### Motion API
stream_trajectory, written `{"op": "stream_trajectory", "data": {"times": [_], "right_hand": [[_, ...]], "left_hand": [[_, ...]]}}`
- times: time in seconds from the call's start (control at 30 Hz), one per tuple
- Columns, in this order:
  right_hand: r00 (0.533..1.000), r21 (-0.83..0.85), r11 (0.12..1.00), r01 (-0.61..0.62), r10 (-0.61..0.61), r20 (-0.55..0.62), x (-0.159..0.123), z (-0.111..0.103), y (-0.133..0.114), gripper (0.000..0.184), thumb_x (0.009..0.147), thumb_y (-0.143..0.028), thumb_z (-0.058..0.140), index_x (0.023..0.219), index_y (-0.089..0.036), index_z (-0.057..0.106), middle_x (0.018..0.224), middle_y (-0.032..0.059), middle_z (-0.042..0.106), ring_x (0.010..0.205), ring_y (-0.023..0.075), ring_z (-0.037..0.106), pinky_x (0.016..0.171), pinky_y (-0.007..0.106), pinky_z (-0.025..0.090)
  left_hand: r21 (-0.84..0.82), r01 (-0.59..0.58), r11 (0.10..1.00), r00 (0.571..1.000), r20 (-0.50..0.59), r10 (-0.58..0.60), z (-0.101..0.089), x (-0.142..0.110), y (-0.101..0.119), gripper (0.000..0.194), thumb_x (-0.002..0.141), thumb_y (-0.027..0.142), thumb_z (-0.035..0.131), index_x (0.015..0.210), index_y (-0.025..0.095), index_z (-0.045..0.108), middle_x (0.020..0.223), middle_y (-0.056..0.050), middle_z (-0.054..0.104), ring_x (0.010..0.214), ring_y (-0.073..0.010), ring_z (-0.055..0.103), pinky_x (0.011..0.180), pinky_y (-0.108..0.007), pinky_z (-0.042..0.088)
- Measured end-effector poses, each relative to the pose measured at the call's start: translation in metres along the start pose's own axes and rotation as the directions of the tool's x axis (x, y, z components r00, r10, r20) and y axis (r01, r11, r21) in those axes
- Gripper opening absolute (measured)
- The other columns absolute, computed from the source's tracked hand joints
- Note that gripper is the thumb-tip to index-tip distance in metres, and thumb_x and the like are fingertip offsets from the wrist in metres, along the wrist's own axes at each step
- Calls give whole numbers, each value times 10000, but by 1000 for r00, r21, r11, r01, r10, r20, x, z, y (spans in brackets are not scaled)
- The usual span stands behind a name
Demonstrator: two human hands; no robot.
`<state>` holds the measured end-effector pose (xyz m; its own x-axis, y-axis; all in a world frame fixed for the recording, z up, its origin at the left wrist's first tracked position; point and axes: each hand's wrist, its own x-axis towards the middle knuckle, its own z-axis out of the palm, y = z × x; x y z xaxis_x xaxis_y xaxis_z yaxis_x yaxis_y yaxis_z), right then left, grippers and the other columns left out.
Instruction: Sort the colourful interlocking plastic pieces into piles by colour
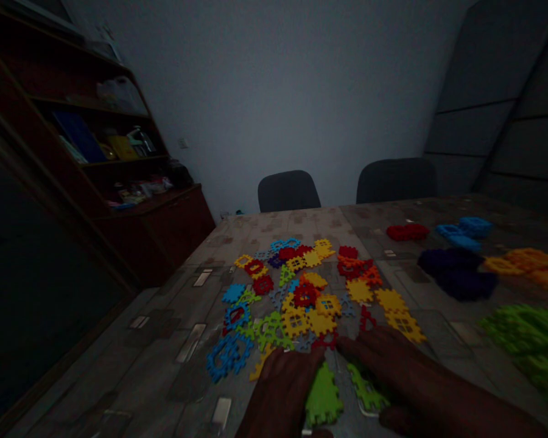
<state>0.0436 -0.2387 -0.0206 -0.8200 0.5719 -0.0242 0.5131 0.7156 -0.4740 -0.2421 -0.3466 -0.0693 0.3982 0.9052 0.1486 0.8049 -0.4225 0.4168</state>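
Many flat toothed plastic building tiles lie in a loose pile on the table in front of me. My left hand (287, 383) reaches over the pile's near edge, its fingers stretched out and low. Right beside those fingers lies a solid green square tile (323, 395). My right hand (388, 362) is spread with fingers extended, by the red tiles at the near side. Beneath it, a green tile with a cut-out (366, 389) is partly covered. Whether either hand touches its green tile is hard to see. Yellow window tiles (296, 322) and blue tiles (228, 356) lie just beyond.
Tiles grouped by colour sit at the right: green (530, 340), dark blue (459, 274), orange (530, 261), light blue (468, 230) and red (407, 232). Two chairs (288, 190) stand behind the patterned table (164, 347). A shelf unit (159, 222) is at the left.
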Motion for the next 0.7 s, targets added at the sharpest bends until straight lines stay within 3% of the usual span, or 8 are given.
{"op": "stream_trajectory", "data": {"times": [0.2,0.3,0.43,0.57,0.7], "right_hand": [[1000,7,1000,6,-5,-20,-3,11,8,1128,660,-38,766,1661,-392,386,1639,84,533,1507,421,463,1240,618,375],[999,-18,1000,-5,5,31,2,1,-4,1146,616,-14,736,1667,-318,398,1600,142,565,1478,448,492,1202,624,430],[989,-44,997,-57,62,136,10,-14,-24,1160,575,-25,734,1670,-193,392,1579,231,557,1469,486,481,1203,666,398],[987,-57,998,-25,33,157,13,-27,-36,1184,555,-14,730,1674,-149,368,1550,255,578,1428,454,530,1207,605,411],[982,-72,996,54,-40,184,7,-41,-33,1075,658,-150,752,1664,-112,373,1546,255,584,1416,426,550,1196,578,423]], "left_hand": [[4,-23,1000,999,-30,23,7,3,-3,1168,826,322,828,1708,379,64,1516,-129,628,1310,-381,633,1187,-637,399],[32,-16,999,997,-72,18,19,6,-7,1148,816,388,813,1717,338,102,1413,-137,690,1219,-379,668,1150,-614,436],[96,-13,995,993,-112,24,27,12,-18,1170,810,521,808,1725,350,100,1272,-111,758,1083,-368,709,1073,-560,507],[119,-74,990,986,-138,90,6,10,-27,1061,894,563,748,1705,460,71,1218,-28,795,1056,-328,737,1004,-435,576],[112,-78,991,981,-167,96,-17,7,-23,981,955,521,706,1682,522,47,1294,18,788,1116,-317,752,1029,-435,600]]}}
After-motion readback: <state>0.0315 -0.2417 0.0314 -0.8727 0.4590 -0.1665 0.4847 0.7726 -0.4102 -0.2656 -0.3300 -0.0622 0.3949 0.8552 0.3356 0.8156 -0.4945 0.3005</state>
